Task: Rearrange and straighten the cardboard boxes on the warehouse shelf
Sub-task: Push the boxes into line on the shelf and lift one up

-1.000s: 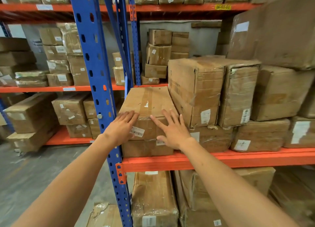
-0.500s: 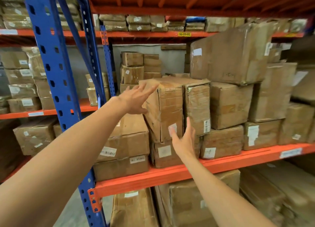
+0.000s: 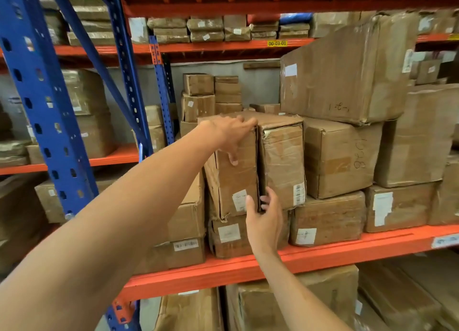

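Head cam: left hand (image 3: 231,135) grips the top front edge of the tall cardboard box (image 3: 233,174), which sits on a lower box (image 3: 228,236) on the orange shelf (image 3: 323,255). Right hand (image 3: 264,221) has fingers tucked into the gap beside the plastic-wrapped box (image 3: 283,164), thumb on the tall box's front.

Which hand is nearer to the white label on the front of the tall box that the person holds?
Right. The right hand has its thumb beside the white label, at the tall box's lower right edge. The left hand grips its top edge, well above.
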Demonstrator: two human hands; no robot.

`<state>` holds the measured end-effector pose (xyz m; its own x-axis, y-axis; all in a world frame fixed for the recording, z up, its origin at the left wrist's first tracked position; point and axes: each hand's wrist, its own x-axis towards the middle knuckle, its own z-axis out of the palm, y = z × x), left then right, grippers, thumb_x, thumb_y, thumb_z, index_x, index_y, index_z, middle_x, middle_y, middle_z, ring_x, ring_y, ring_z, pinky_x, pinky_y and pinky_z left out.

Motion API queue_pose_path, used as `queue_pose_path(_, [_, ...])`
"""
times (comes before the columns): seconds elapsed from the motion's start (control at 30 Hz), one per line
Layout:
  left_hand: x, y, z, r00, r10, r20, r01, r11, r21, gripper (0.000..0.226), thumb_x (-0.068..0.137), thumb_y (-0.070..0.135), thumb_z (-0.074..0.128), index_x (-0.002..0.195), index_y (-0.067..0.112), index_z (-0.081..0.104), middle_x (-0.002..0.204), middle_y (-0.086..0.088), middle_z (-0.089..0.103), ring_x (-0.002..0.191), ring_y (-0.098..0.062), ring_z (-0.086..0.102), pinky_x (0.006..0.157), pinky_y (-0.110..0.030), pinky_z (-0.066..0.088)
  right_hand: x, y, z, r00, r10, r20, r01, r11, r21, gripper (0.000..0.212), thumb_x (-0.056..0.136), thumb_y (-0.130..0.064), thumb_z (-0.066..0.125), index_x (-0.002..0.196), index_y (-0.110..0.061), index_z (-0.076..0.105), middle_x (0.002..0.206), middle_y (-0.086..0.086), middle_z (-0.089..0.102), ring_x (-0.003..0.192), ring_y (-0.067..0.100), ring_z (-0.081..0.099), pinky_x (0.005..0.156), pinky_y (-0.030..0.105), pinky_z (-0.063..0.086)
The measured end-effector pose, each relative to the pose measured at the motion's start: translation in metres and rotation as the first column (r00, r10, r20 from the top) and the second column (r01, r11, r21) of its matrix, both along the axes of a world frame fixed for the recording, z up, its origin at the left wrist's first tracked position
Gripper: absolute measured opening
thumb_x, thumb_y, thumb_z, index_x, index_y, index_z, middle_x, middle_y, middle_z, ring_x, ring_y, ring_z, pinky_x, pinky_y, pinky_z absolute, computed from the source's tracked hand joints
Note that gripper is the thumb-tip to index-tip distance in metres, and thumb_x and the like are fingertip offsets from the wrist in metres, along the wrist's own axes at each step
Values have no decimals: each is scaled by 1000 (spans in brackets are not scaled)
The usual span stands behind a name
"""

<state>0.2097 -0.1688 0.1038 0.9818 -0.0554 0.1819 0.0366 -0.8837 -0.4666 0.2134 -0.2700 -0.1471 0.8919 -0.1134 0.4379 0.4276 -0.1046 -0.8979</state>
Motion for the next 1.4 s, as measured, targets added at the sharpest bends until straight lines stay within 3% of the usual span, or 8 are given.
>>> queue_pose_path(0.17, [2,7,4,999,2,-34,0,998,59,133,65,51,90,158,29,-1,152,-11,34,128,-36,50,90,-44,49,-9,23,-7,994,83,-73,-76,993,93,78,96,-50,68,160,-34,25,162,4,43,145,24,44,115,43,39])
queue_pose_path(0.33, [-16,30,7,1000,13,-24,-12,998,65,131,64,53,90,153,52,-5,139,-12,37,115,-35,53,79,-43,49,0,24,-2,978,173,-115,-165,983,79,63,93,-50,72,132,-39,24,139,10,58,117,30,62,88,31,47])
queue_pose_path(0.43, [-36,49,10,995,92,-33,-91,995,34,115,64,57,88,152,49,14,142,-12,33,116,-35,52,85,-46,50,1,23,-2,978,206,-29,-204,977,54,58,90,-46,77,120,-39,28,117,-1,62,103,25,64,70,7,41])
queue_pose_path(0.57, [-66,72,0,984,175,-8,-175,984,-43,107,63,62,86,146,42,22,139,-13,39,117,-36,52,92,-51,52,-3,37,4,927,373,29,-374,926,53,93,89,-41,82,158,-30,21,158,-5,37,145,14,37,109,17,29])
queue_pose_path(0.7, [-93,103,-23,980,187,70,-168,961,-219,101,66,52,89,144,38,26,129,-9,51,112,-33,56,94,-49,51,9,46,29,892,451,-40,-452,891,-41,94,77,-52,88,157,-47,37,166,-9,21,144,5,27,109,30,30])
queue_pose_path(1.1, [-175,184,-124,854,403,329,91,507,-857,65,67,41,92,110,47,43,100,8,63,95,-21,58,78,-39,53,-2,72,102,848,464,257,-262,787,-559,66,81,-48,85,142,-44,61,158,-10,42,138,22,48,104,45,41])
queue_pose_path(1.3, [-204,203,-109,823,487,292,-105,636,-765,74,68,40,91,128,27,50,99,0,55,108,-33,51,84,-46,49,-29,111,99,826,492,274,-291,790,-539,70,75,-45,90,140,-42,64,154,-10,43,133,21,51,106,48,47])
queue_pose_path(1.4, [-203,188,-101,794,515,322,-323,807,-493,68,68,55,85,120,20,57,91,-5,56,92,-34,59,71,-41,43,-23,111,98,827,504,249,-305,774,-554,71,74,-46,91,139,-47,62,163,-6,32,142,22,41,114,48,39])
